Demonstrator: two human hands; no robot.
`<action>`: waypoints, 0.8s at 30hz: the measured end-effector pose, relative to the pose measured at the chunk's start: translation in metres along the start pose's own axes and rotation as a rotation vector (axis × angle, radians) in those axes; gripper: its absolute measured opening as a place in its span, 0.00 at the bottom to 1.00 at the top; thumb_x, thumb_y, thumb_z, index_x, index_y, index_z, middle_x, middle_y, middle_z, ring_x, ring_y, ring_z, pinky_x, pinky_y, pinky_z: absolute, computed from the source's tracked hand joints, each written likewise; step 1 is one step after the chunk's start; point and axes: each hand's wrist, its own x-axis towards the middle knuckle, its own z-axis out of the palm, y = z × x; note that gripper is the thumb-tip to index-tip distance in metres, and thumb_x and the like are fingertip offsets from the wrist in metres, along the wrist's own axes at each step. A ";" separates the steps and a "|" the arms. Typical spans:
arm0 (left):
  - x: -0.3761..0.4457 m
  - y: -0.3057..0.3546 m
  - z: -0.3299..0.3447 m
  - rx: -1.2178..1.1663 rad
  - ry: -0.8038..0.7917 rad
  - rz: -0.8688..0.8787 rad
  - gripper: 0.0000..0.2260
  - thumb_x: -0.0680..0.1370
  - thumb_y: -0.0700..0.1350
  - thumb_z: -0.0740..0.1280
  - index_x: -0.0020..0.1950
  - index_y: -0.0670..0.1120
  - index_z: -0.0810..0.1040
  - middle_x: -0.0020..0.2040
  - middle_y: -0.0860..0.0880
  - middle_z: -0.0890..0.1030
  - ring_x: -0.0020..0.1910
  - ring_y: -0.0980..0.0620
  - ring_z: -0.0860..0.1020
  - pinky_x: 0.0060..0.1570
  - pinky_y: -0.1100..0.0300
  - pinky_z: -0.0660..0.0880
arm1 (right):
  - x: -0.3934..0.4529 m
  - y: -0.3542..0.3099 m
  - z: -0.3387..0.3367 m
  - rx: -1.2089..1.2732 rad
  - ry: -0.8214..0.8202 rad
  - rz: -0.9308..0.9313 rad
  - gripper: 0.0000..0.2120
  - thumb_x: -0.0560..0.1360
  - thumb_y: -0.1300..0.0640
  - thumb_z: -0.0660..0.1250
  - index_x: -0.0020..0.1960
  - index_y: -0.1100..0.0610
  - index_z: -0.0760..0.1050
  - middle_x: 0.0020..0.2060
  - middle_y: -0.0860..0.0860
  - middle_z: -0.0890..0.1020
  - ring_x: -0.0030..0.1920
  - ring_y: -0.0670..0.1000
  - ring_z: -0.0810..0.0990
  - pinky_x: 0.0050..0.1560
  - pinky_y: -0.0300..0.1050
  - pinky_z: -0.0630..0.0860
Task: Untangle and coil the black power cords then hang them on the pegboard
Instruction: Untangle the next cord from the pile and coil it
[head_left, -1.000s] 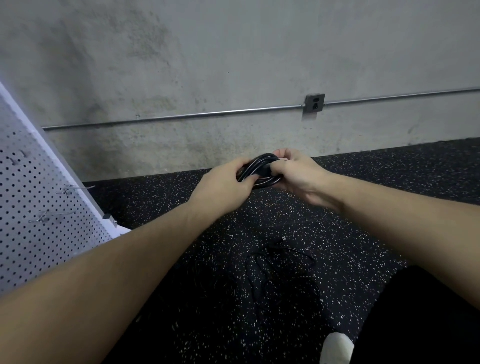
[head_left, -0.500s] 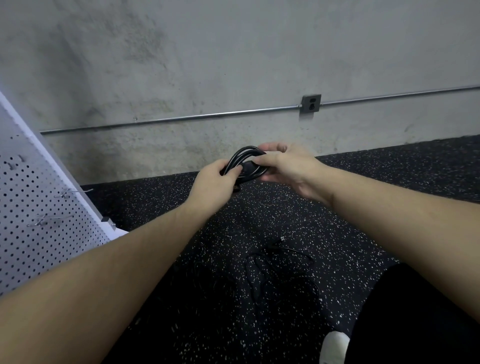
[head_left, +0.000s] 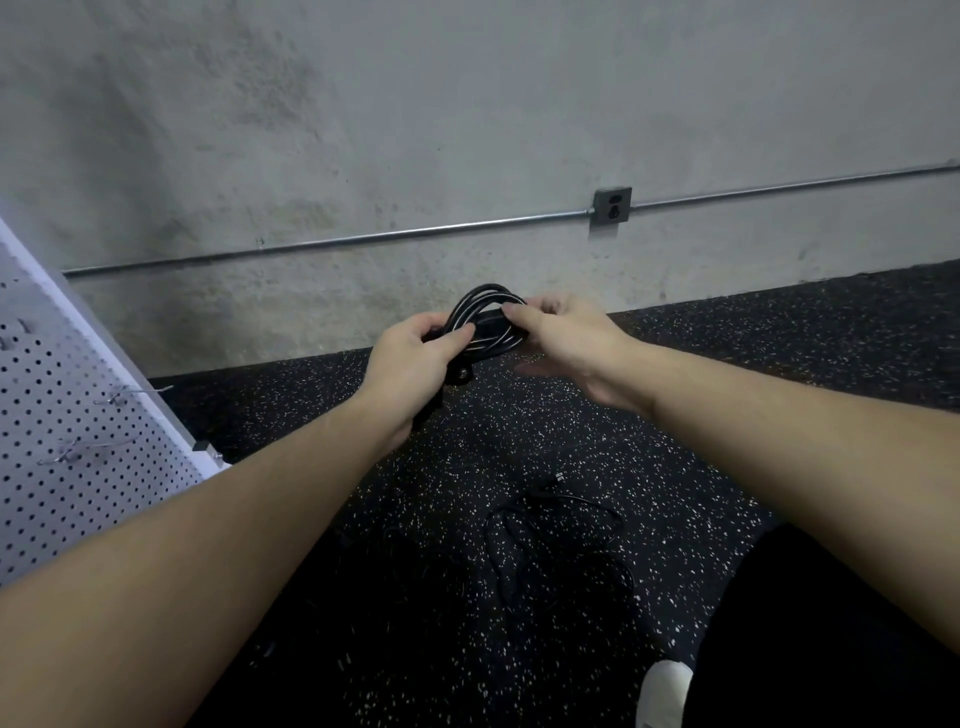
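I am holding the coiled black cord (head_left: 485, 325) out in front of me at arm's length, above the speckled floor (head_left: 727, 364) and in front of the concrete wall (head_left: 467, 130). Its loops are forming a flattened oval whose long axis is running left to right between my 2 hands. The glossy black strands are lying bundled side by side, and 1 plug end (head_left: 462, 373) is hanging below my left thumb. My left hand (head_left: 410, 364) is gripping the coil's left end, fingers curled round it. My right hand (head_left: 566, 332) is pinching the right end between thumb and fingers. Another loose black cord (head_left: 550, 519) is lying tangled on the floor below. The white pegboard (head_left: 78, 441) is leaning at my left, with metal hooks (head_left: 132, 395) sticking out.
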 end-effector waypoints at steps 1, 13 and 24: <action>-0.001 0.000 -0.001 0.002 -0.006 -0.005 0.03 0.81 0.47 0.71 0.52 0.49 0.84 0.40 0.51 0.85 0.38 0.50 0.83 0.28 0.60 0.71 | -0.001 0.000 -0.001 -0.007 -0.011 0.000 0.09 0.82 0.52 0.67 0.56 0.56 0.80 0.50 0.53 0.87 0.55 0.51 0.85 0.57 0.56 0.82; 0.000 0.007 -0.004 -0.112 -0.193 -0.120 0.07 0.82 0.43 0.68 0.58 0.51 0.83 0.44 0.51 0.87 0.38 0.53 0.83 0.37 0.58 0.76 | -0.004 -0.003 -0.005 0.136 -0.011 -0.076 0.04 0.80 0.59 0.69 0.54 0.59 0.79 0.44 0.56 0.85 0.39 0.50 0.83 0.44 0.43 0.82; -0.013 0.009 0.000 -0.203 -0.111 -0.037 0.08 0.81 0.47 0.70 0.57 0.46 0.85 0.46 0.48 0.88 0.37 0.56 0.83 0.33 0.64 0.76 | -0.020 -0.013 -0.009 -0.013 -0.163 -0.152 0.06 0.85 0.57 0.62 0.56 0.55 0.77 0.43 0.55 0.86 0.38 0.51 0.86 0.36 0.46 0.85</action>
